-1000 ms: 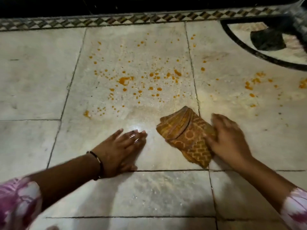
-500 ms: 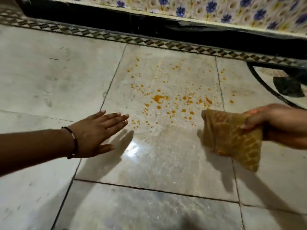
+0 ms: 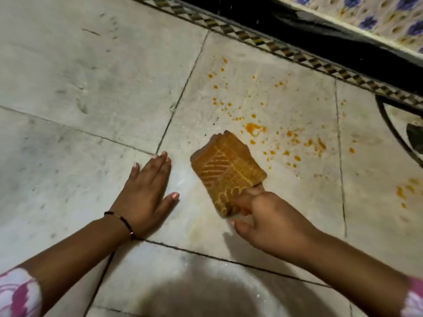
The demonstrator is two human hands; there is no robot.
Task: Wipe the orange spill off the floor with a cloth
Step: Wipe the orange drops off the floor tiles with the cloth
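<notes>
Orange spill drops [image 3: 254, 128] are scattered over a pale marble floor tile [image 3: 297, 92], with more spots to the right [image 3: 402, 192]. A folded orange patterned cloth [image 3: 226, 170] lies on the tile, its far end touching the lower left edge of the spill. My right hand [image 3: 263, 216] grips the cloth's near end. My left hand [image 3: 146, 191] lies flat on the floor to the left of the cloth, fingers spread, holding nothing.
A patterned border strip [image 3: 274, 48] and a black skirting [image 3: 320, 30] run diagonally along the wall at the top right. A dark curved inlay [image 3: 389, 129] sits at the right edge. A head shadow [image 3: 201, 298] falls on the near tiles.
The cloth has come down from mid-air onto the floor at the spill's edge. My left hand has dropped flat onto the tile. The view has tilted.
</notes>
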